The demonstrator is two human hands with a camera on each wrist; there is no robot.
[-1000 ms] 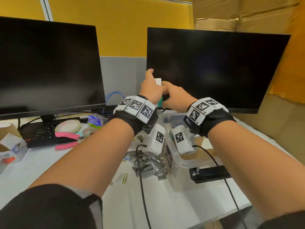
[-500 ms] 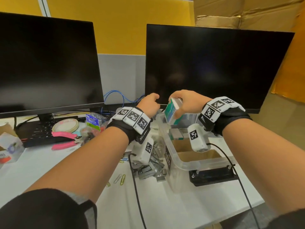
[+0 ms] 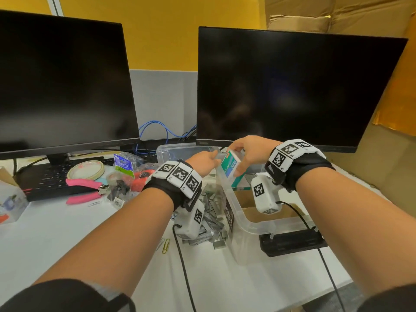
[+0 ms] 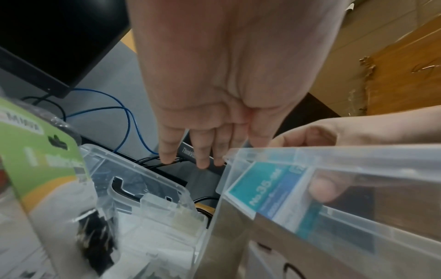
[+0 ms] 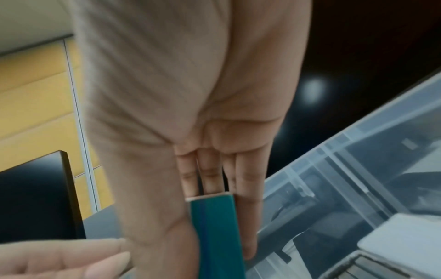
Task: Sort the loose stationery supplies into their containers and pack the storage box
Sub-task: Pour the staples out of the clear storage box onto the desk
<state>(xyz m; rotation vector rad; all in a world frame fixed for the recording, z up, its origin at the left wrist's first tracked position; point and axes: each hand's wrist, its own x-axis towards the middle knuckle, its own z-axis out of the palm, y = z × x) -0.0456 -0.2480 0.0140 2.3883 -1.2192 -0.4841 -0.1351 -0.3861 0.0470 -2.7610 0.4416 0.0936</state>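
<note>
My right hand [image 3: 245, 154] grips a small teal and white staple box [image 3: 230, 167] between thumb and fingers, just inside the far left corner of the clear plastic storage box [image 3: 254, 228]. The right wrist view shows the staple box [image 5: 216, 232] edge-on between thumb and fingers. Through the storage box wall [image 4: 358, 236] the left wrist view shows the staple box [image 4: 267, 196]. My left hand [image 3: 206, 162] hangs beside that corner with fingers [image 4: 203, 152] straight, holding nothing. A heap of loose staple strips [image 3: 210, 224] lies left of the storage box.
Two dark monitors [image 3: 292, 91] stand behind. A clear lid [image 3: 177, 149], a tape roll [image 3: 86, 170], pink pliers [image 3: 83, 190], a bag of binder clips [image 3: 122, 176], paper clips [image 3: 165, 245] and a keyboard [image 3: 49, 179] crowd the desk's left. A black latch [image 3: 292, 242] sits on the box front.
Both hands have come down from in front of the right monitor. The right hand has carried the staple box down into the storage box corner; the left hand has let go of it.
</note>
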